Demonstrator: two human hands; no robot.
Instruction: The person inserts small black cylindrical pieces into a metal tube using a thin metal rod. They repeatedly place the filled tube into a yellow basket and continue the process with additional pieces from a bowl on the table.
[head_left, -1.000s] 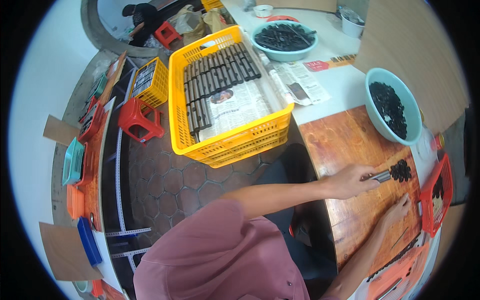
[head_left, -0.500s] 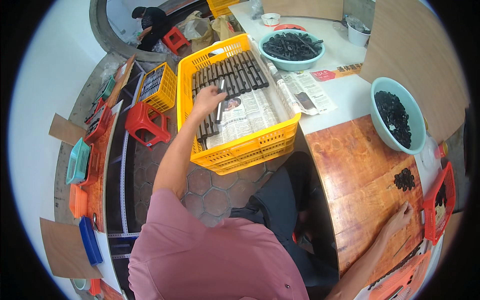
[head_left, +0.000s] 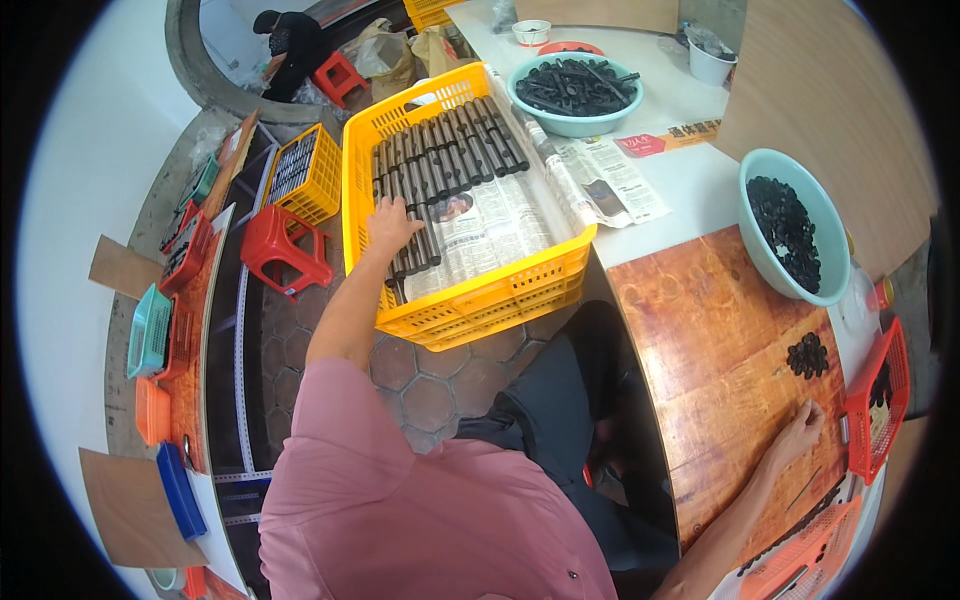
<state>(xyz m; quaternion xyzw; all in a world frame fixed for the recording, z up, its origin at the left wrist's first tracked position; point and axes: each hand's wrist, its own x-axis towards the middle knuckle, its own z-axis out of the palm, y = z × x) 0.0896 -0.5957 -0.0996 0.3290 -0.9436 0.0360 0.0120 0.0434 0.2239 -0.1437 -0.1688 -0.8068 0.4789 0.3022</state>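
Observation:
My left hand (head_left: 393,224) is inside the yellow plastic crate (head_left: 480,292), its fingers and thumb bent round a black tube (head_left: 428,243) at the near end of a row. Rows of similar black tubes (head_left: 450,150) lie side by side on newspaper (head_left: 500,220) in the crate. My right hand (head_left: 799,430) rests on the wooden board (head_left: 710,350) at the right, fingers curled and pressed together; anything between them is hidden. Just beyond it lies a small cluster of round black pieces (head_left: 807,356).
Pale green basins of black parts stand on the right bench: one basin (head_left: 755,200) near, one basin (head_left: 575,128) farther off. A red basket (head_left: 857,425) borders the board. A red stool (head_left: 285,250) and another yellow crate (head_left: 325,185) stand left. Someone (head_left: 290,50) sits at the back.
My left hand has lowered toward the crate's near left. The tube it held raised and tilted now lies beside the others. My right hand has stayed put.

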